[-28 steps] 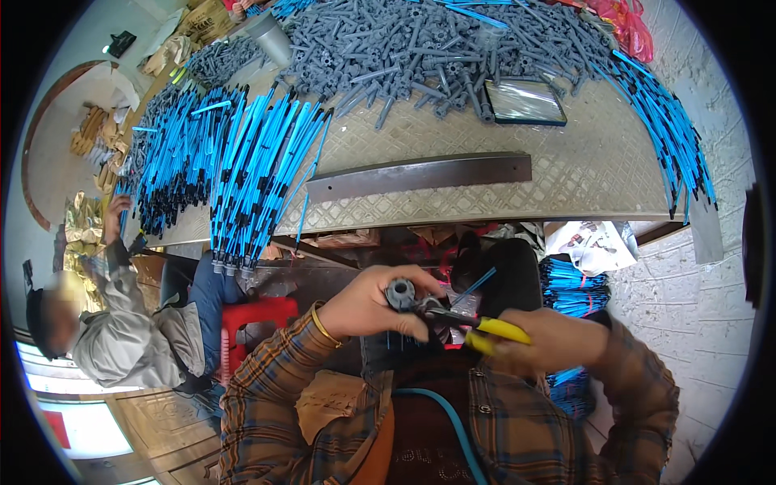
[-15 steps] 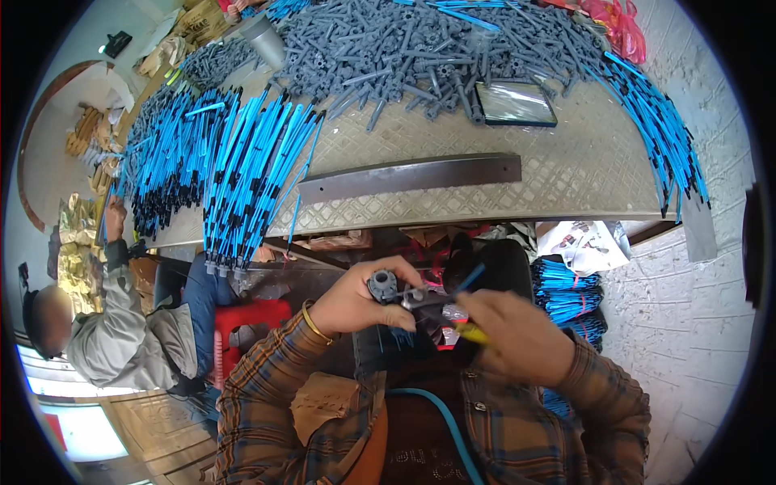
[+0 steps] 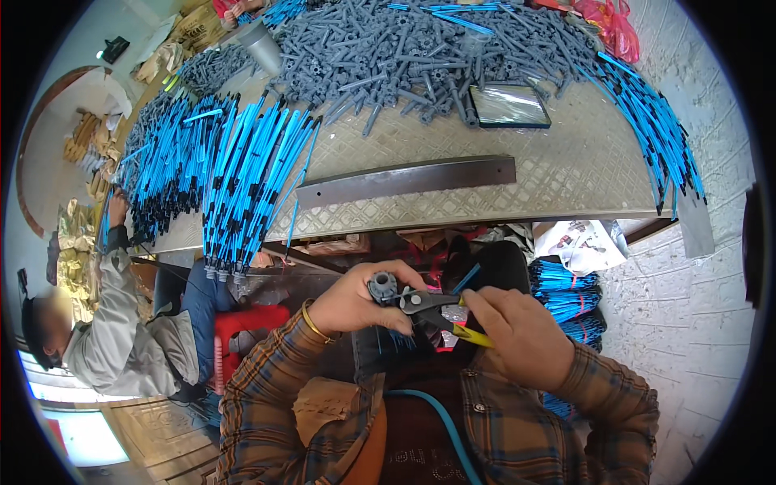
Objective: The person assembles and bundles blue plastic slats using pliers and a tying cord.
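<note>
From where I am standing, the left hand (image 3: 356, 301) is concealing most of the gray fitting (image 3: 383, 286), leaving mainly one end exposed. The right hand (image 3: 521, 333) is covering part of the pliers (image 3: 419, 300); their exact contact with the fitting is proving too small to resolve. A blue strip (image 3: 466, 278) is showing only its upper portion. The right sleeve (image 3: 602, 392) is masking stacked blue bundles (image 3: 566, 299). The co-worker's head (image 3: 50, 323) is appearing blurred. The upper edge of view is cutting off the gray heap (image 3: 420, 61).
</note>
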Demonstrator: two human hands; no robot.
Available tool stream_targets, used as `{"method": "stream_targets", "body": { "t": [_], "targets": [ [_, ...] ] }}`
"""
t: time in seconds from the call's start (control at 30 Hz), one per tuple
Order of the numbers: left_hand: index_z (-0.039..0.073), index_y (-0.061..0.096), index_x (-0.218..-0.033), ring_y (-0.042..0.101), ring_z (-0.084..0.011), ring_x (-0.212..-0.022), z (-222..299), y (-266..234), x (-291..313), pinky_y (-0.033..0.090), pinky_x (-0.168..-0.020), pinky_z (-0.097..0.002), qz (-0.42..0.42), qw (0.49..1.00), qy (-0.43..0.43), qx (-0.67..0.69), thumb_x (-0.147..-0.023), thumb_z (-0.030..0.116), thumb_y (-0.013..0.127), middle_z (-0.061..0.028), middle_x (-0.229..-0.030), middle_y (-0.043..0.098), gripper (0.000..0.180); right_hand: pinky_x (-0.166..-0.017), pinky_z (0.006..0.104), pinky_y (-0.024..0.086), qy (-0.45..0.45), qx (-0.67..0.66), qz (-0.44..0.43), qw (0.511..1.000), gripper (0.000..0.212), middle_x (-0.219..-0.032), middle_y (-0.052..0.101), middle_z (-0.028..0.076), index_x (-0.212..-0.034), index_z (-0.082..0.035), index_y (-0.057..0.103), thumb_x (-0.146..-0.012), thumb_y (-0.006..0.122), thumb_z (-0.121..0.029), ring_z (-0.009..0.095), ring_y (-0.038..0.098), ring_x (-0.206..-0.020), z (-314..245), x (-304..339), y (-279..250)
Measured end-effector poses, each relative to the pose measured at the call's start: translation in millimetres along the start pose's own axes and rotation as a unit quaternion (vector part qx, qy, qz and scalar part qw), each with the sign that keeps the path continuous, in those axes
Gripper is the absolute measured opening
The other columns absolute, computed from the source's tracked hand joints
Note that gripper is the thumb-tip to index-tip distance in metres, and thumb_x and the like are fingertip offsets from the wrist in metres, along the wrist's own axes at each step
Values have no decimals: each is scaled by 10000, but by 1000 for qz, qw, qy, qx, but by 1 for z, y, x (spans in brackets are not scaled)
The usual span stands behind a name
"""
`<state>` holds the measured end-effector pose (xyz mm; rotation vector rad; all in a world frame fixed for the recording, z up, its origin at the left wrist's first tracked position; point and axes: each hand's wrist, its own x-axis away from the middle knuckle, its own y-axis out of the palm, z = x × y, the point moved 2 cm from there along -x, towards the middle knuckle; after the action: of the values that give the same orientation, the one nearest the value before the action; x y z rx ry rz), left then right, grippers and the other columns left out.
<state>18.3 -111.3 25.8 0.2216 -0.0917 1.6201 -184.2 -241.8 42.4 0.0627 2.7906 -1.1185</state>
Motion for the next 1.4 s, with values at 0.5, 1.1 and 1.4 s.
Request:
{"method": "stream_targets", "body": {
  "t": [0.5, 1.1, 1.4],
  "targets": [
    [20, 620, -1033, 575, -119, -883, 2, 0, 3, 453, -788, -269, -74, 997, -5, -33, -554, 153, 868, -36, -959, 625, 555, -506, 272, 481, 150, -811, -292, 484, 274, -737, 598, 139, -914, -30, 457, -939, 476, -303, 183, 603, -588, 45, 17, 98],
    [36, 619, -1052, 570, -102, -867, 8, 4, 3, 451, -780, -254, -107, 990, 21, -86, -619, 91, 831, -27, -943, 631, 486, -715, 298, 543, 304, -549, -362, 689, 385, -946, 606, 120, -1110, 6, 454, -948, 459, -343, 197, 645, -798, 43, 3, 17],
    [19, 624, -1057, 610, -172, -908, 12, 5, 2, 467, -816, -294, -124, 988, 18, -94, -579, 134, 853, -81, -985, 649, 542, -676, 285, 546, 283, -598, -339, 668, 418, -912, 599, 97, -1067, 12, 484, -947, 446, -387, 170, 636, -762, 31, 7, 17]
  ]
}}
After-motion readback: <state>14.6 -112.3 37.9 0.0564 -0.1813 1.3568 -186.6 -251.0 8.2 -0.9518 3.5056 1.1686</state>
